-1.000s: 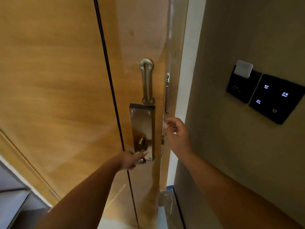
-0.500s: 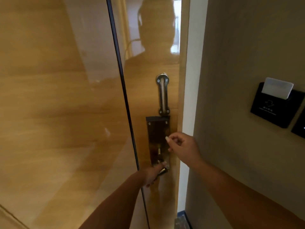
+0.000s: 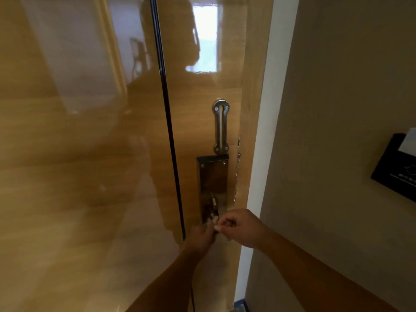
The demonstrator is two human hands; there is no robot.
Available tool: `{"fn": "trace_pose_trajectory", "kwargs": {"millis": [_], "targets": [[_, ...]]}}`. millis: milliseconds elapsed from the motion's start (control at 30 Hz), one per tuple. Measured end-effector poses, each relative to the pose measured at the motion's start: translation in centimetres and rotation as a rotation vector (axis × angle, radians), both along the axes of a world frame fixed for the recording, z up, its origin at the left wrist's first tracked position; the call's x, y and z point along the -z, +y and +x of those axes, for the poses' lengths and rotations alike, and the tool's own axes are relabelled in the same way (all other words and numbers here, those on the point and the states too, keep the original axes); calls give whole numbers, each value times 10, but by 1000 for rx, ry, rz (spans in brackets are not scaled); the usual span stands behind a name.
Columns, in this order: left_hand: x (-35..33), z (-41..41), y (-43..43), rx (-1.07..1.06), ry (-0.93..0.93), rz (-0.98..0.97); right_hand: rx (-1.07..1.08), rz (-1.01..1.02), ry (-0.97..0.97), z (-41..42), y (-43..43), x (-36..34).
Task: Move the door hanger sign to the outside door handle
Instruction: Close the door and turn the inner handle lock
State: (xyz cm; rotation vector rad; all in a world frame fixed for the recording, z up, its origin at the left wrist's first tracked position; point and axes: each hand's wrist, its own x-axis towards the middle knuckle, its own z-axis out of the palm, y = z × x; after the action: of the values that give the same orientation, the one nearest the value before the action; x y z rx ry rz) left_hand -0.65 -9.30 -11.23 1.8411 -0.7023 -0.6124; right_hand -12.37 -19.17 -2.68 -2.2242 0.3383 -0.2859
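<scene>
At the door's [image 3: 90, 176] latch edge, both hands met low on the lock plate [image 3: 212, 176]. Left hand [image 3: 200, 237] was curled around the lever at the plate's bottom end, which it mostly hid. Right hand [image 3: 240, 228] sat just beside it, touching, fingers bent inward with thumb and forefinger pinched together; whether they gripped anything could not be told. No hanger sign showed anywhere. Above the plate a swing-bar guard [image 3: 221, 127] stood upright, and a chain [image 3: 237, 176] hung along the door's edge. On the wall to the right, a card holder [image 3: 396, 167] carried a white card [image 3: 408, 143].
</scene>
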Motion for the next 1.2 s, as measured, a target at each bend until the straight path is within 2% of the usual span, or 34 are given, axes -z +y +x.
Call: {"fn": "trace_pose_trajectory", "kwargs": {"millis": [100, 233, 633, 733, 867, 1000, 1200], "targets": [[5, 10, -10, -85, -35, 32, -29, -30, 12, 5, -10, 4], [4, 18, -20, -73, -72, 54, 31, -41, 6, 12, -24, 9], [4, 49, -44, -224, -55, -14, 103, -31, 61, 39, -47, 29], [5, 57, -49, -239, -91, -5, 128, -16, 60, 46, -51, 40], [8, 63, -55, -239, -239, 93, 117, 3, 77, 52, -54, 53], [9, 60, -56, -326, -267, 77, 112, 2, 115, 59, -60, 55], [16, 66, -58, -301, -259, 94, 156, 41, 106, 69, -66, 53]]}}
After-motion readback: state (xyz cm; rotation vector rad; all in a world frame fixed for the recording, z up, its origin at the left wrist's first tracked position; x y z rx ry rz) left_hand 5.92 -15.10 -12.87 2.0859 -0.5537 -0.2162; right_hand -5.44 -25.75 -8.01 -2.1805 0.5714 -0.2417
